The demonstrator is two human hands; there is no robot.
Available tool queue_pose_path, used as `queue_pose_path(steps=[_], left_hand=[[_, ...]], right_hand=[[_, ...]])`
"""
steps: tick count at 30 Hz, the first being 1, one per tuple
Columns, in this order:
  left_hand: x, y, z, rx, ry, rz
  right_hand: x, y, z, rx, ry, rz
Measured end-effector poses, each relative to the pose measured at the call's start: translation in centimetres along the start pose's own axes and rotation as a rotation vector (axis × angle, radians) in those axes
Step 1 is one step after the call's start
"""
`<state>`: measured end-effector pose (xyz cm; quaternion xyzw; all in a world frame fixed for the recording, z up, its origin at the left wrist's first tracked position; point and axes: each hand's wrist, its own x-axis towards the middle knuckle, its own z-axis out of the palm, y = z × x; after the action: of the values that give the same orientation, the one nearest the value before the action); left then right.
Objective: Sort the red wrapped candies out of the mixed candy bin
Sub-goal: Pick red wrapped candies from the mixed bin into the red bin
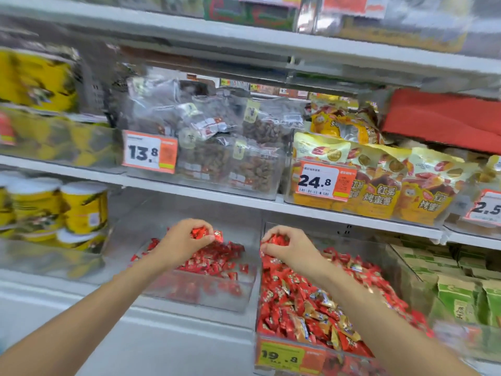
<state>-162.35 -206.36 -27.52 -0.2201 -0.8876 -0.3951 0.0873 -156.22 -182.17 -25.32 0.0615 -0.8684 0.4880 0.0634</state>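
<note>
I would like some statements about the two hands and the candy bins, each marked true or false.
1. The left hand holds red candies. True.
2. The right hand is empty. False: it holds red candies too.
3. The right bin contains gold candies among red ones. True.
4. The left bin contains only gold candies. False: only red ones show.
5. The right bin's price tag reads 24.8. False: it reads 19.8.

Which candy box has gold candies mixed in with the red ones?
The right bin, with the yellow 19.8 price tag: gold candies lie among its red candies. The left bin holds only red candies.
</note>
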Motion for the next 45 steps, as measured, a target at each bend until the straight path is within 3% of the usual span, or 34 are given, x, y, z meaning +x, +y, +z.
queue_pose_path(steps=[4,6,9,11,17,26,32,34,36,41,45], left_hand=[[1.6,-5.1,-1.8,0.005,0.112,-0.119],[2.1,-6.8,-1.9,0.061,0.045,-0.172],[2.3,-9.6,-1.3,0.148,-0.074,-0.276],[1.9,-9.9,-1.3,0.114,-0.078,-0.321],[1.5,-3.7,1.4,-0.044,-0.149,-0.177],[0.7,11.3,11.5,-0.086,-0.288,0.093],[0.8,13.1,18.7,0.154,-0.539,0.105],[1.0,12.7,19.9,0.429,-0.573,0.156],[1.3,12.4,20.1,0.538,-0.586,0.19],[1.5,11.8,19.0,0.257,-0.599,0.171],[1.5,11.7,17.9,0.078,-0.49,0.114]], right_hand=[[6.2,-0.3,6.4,-0.045,-0.029,-0.038],[8.3,0.0,8.5,-0.136,-0.101,-0.033],[9.7,0.8,9.5,-0.458,-0.301,-0.002],[9.3,0.8,8.8,-0.509,-0.295,-0.018],[3.0,2.0,0.8,-0.534,-0.1,-0.08],[-6.3,9.7,-12.4,-0.474,0.041,0.218],[-7.8,11.3,-14.9,-0.472,-0.07,0.258],[-8.3,11.5,-15.0,-0.474,-0.222,0.288],[-8.9,12.0,-14.3,-0.505,-0.347,0.321],[-9.4,12.6,-14.0,-0.409,-0.259,0.217],[-9.7,12.7,-15.3,-0.336,-0.07,0.202]])
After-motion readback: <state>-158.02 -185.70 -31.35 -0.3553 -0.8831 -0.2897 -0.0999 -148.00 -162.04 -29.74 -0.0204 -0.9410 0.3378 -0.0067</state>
